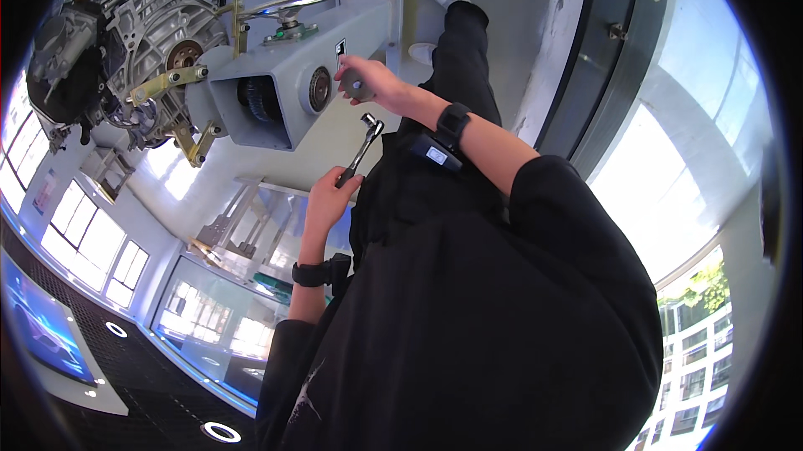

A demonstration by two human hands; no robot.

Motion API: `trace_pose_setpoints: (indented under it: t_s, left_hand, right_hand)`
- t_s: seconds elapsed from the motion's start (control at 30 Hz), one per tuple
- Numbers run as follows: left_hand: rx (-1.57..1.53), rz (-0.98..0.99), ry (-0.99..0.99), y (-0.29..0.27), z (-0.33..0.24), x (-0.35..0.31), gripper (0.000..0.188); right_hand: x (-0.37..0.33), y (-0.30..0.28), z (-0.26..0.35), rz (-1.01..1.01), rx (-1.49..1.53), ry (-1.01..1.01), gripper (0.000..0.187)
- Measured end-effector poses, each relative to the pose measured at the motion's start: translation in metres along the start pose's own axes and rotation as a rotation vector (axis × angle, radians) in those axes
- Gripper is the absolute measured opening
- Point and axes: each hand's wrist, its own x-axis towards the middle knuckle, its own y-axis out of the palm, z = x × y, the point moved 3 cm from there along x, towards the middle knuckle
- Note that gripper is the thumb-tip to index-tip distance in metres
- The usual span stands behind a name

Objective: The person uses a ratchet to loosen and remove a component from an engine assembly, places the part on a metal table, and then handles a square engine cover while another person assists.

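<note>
Outstretched right hand (381, 83) holds a disc (357, 88), left hand (329, 191) a ratchet (364, 148)

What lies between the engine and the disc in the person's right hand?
In the head view, a grey box-shaped housing lies between the engine and the metal disc in the right hand, plus yellowish brackets nearer the engine.

Ratchet wrench (365, 144): shiny metal shaft and head, dark grip; gripped at the handle in left hand (333, 192), slanted, head pointing far and slightly right, clear of any contact. Round grey disc (355, 88), small bright spot at centre: held in right hand (368, 83), broad face visible, far side of the ratchet, apart from it; exact type unclear.
</note>
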Motion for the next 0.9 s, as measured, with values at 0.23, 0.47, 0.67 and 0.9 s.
trace_pose_setpoints:
  t_s: [0.23, 0.47, 0.67, 0.9]
  left_hand:
    - [-0.166, -0.039, -0.047, 0.003, -0.004, -0.011, 0.035]
    - [-0.368, -0.085, -0.128, 0.017, -0.011, -0.018, 0.038]
    - [-0.59, -0.144, -0.187, 0.042, -0.018, -0.032, 0.04]
    - [-0.721, -0.184, -0.247, 0.072, -0.014, -0.047, 0.041]
  right_hand:
    - [-0.042, -0.024, 0.068, 0.179, 0.519, 0.139, 0.05]
    - [-0.068, -0.017, 0.151, 0.185, 0.313, 0.057, 0.054]
    - [-0.078, 0.015, 0.186, 0.21, 0.197, 0.141, 0.048]
    - [-0.072, 0.034, 0.169, 0.278, 0.234, 0.276, 0.046]
